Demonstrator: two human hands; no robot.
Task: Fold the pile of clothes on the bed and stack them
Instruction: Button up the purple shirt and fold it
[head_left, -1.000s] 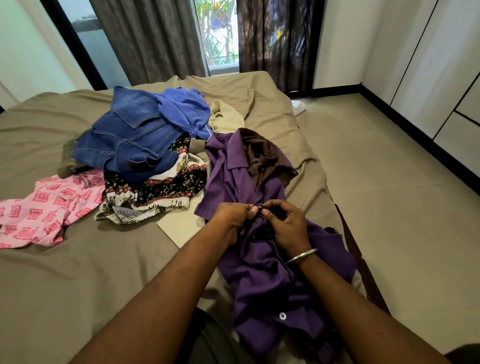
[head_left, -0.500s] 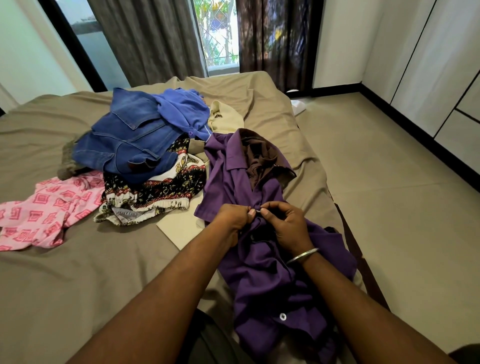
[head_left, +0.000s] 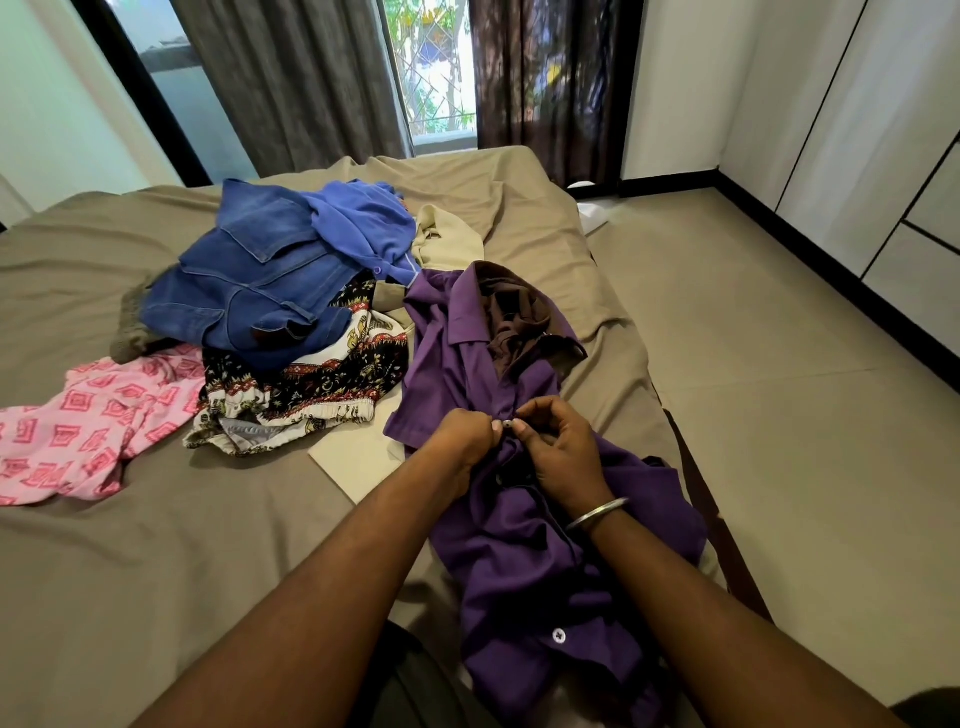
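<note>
My left hand (head_left: 462, 441) and right hand (head_left: 558, 452) meet at the front placket of the purple shirt (head_left: 519, 545), fingers curled, each pinching the fabric on its own side of a small white button (head_left: 508, 424). My right wrist carries a metal bangle (head_left: 597, 513).

The purple shirt lies lengthwise along the right edge of the bed (head_left: 156, 571), collar toward the far end, with a brown garment (head_left: 511, 317) bunched at the collar. A second white button (head_left: 559, 635) shows lower on the shirt.

To the left I see the remaining pile: a blue denim jacket (head_left: 249, 291) and a blue shirt (head_left: 363, 223) on top, and a black patterned garment (head_left: 306, 395) beneath. A pink patterned garment (head_left: 88, 421) lies spread at the far left, touching the pile.
</note>
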